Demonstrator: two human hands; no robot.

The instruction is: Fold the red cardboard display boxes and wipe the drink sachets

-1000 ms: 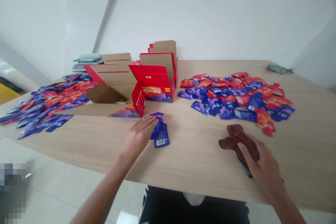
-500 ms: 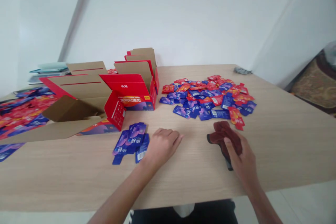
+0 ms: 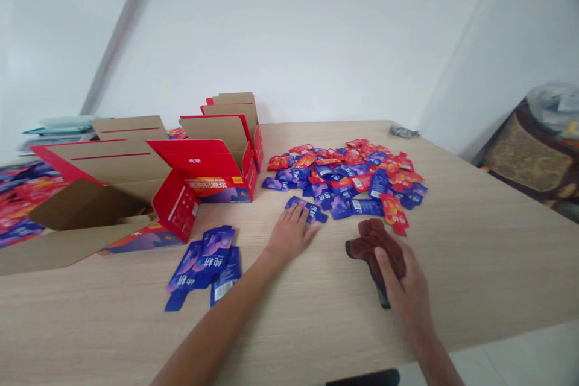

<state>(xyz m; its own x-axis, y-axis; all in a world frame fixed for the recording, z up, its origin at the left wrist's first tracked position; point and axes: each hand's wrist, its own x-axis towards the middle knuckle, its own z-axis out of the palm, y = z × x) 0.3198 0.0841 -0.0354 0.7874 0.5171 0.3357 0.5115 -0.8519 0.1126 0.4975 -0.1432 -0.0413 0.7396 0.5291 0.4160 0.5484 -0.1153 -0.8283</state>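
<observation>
Blue pouch (image 3: 316, 210) at the near edge of the pouch pile (image 3: 348, 174), one end under the fingers of the left hand (image 3: 288, 237).
Half a second ago that hand was loosely curled, short of the pile; now it has reached forward and its fingers lie extended on the pouch, though I cannot tell whether they pinch it. The work, I judge, has shifted to this single pouch, away from the small blue group (image 3: 216, 247) near the open box (image 3: 177, 208). The right hand (image 3: 411, 283) stays wrapped around a dark red object (image 3: 371, 246).
</observation>
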